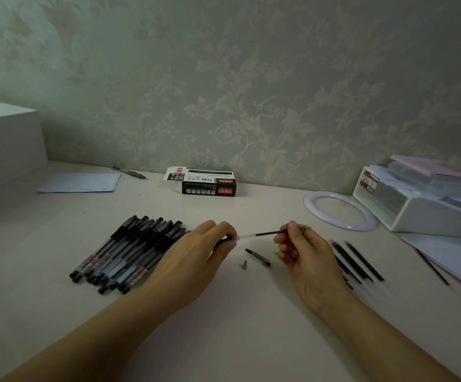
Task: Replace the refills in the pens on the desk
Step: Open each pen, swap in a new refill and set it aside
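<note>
Forearms: both of mine reached in from the near edge over the pale surface (223,340), nearest the camera.
Left grip: my left hand (196,255) was curled around the pen barrel (223,241), which was mostly hidden under my fingers.
Right grip: my right hand (303,252) pinched the refill (262,233) between thumb and fingertips near its tip end.
Refill position: it ran level between my two hands, its clear tail end right at the barrel's mouth; I could not tell whether it was going in or coming out.
Loose parts: the pen cap (258,257) and the small cone tip (244,264) lay on the surface just below the refill, between my hands.
Pens waiting: the pile of capped pens (130,252) lay to the left, partly under my left hand; I could not tell which of them were already done.
Loose refills: a few dark refills (358,260) lay to the right of my right hand, blurred, so new or used was not clear.
Box: the refill box (207,181) stood open near the wall.
Progress: by my judgement one pen was open mid-swap, and most of the job was likely left.
Left for this pen: seating the refill, screwing the cone tip on, capping.
</note>
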Demonstrator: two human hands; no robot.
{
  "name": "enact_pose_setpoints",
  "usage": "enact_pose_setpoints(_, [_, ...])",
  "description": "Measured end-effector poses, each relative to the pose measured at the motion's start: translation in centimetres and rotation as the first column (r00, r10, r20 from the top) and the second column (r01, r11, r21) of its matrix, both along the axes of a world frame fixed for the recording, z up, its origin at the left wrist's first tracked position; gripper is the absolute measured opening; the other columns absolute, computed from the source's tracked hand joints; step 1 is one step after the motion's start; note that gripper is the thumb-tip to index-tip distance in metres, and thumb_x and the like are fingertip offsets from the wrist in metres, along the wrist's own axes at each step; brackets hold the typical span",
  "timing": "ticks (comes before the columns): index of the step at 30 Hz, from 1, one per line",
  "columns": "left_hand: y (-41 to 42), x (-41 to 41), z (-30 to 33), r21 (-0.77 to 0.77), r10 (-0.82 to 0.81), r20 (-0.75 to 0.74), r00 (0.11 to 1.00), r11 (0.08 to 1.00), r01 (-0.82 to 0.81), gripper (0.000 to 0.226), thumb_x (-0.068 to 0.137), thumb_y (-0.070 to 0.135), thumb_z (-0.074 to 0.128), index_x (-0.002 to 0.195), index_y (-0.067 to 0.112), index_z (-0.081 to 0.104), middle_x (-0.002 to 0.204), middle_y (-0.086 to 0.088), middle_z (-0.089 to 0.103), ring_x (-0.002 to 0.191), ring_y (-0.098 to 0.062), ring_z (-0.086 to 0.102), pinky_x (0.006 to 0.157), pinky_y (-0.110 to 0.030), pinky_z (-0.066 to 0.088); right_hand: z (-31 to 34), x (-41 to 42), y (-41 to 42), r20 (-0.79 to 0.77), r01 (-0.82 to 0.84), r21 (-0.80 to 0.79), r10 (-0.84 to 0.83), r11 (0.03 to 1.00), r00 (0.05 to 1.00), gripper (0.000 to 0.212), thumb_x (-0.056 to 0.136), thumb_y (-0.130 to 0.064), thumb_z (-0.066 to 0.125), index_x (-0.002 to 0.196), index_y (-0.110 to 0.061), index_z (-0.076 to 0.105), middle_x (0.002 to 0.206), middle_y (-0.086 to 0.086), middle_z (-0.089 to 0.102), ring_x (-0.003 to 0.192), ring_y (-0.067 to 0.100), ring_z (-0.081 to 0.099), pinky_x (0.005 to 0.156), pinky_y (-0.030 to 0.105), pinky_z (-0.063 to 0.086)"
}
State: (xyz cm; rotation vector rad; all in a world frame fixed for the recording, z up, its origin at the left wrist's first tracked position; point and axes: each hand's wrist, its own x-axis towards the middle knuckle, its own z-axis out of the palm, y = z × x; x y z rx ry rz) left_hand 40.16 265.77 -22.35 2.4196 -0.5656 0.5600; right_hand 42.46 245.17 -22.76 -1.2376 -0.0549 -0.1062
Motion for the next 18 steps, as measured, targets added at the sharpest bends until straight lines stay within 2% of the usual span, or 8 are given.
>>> enact_pose_setpoints(3, [0.0,0.1,-0.2,0.034,-0.014,-0.001,1.000,0.999,0.014,0.017,0.097,0.042,0.040,0.103,0.035,0.054,0.090,0.015,0.050,0.076,-0.005,0.050,0.069,-0.034,0.048,-0.1,-0.1,0.0,0.028,-0.013,-0.099,0.016,0.995,0.999,0.022,0.097,-0.024,0.056,0.084,-0.015,0.071,0.076,0.002,0.068,0.068,0.010,0.057,0.068,0.024,0.049])
enact_pose_setpoints(5, [-0.2,0.1,-0.3,0.044,-0.033,-0.001,0.999,0.998,0.033,0.016,0.097,0.043,0.041,0.104,0.036,0.054,0.090,0.015,0.049,0.075,-0.005,0.050,0.068,-0.033,0.048,-0.1,-0.4,0.4,0.098,-0.028,-0.298,0.059,0.954,0.993,0.021,0.096,-0.026,0.058,0.085,-0.021,0.074,0.078,-0.002,0.070,0.069,0.007,0.057,0.068,0.023,0.047])
enact_pose_setpoints(8, [-0.5,0.1,-0.3,0.016,-0.065,0.005,0.998,0.998,0.065,0.015,0.097,0.041,0.042,0.102,0.033,0.055,0.090,0.014,0.051,0.075,-0.007,0.051,0.066,-0.037,0.047,-0.1,-1.2,1.4,0.181,-0.056,-0.625,0.214,0.778,0.960,0.008,0.090,-0.029,0.068,0.095,-0.031,0.074,0.083,-0.008,0.072,0.070,0.004,0.061,0.066,0.012,0.046])
enact_pose_setpoints(10, [-0.5,0.1,-0.2,-0.021,-0.067,0.019,0.998,0.997,0.068,0.016,0.097,0.039,0.043,0.102,0.031,0.055,0.090,0.015,0.053,0.076,-0.006,0.052,0.065,-0.036,0.048,-0.5,-1.5,1.7,0.210,0.003,-0.771,0.250,0.637,0.945,0.020,0.083,-0.036,0.075,0.102,-0.037,0.069,0.088,-0.011,0.065,0.074,0.006,0.058,0.066,0.013,0.045])
enact_pose_setpoints(13, [-0.4,0.2,-0.2,-0.040,-0.040,0.036,0.999,0.998,0.041,0.017,0.097,0.037,0.044,0.103,0.027,0.056,0.092,0.014,0.055,0.079,-0.007,0.054,0.067,-0.036,0.049,-0.6,-1.6,1.6,0.329,0.181,-0.834,0.206,0.521,0.922,0.027,0.079,-0.034,0.079,0.103,-0.031,0.067,0.090,-0.013,0.057,0.080,0.007,0.054,0.070,0.014,0.044])
enact_pose_setpoints(18, [-0.4,0.2,-0.4,-0.018,-0.042,0.021,0.999,0.999,0.043,0.016,0.097,0.038,0.044,0.106,0.031,0.055,0.094,0.016,0.055,0.081,-0.004,0.053,0.070,-0.034,0.049,-0.7,-1.4,1.5,0.319,0.192,-0.885,0.251,0.425,0.914,0.010,0.085,-0.028,0.074,0.093,-0.024,0.074,0.088,-0.008,0.061,0.079,0.006,0.055,0.071,0.014,0.043])
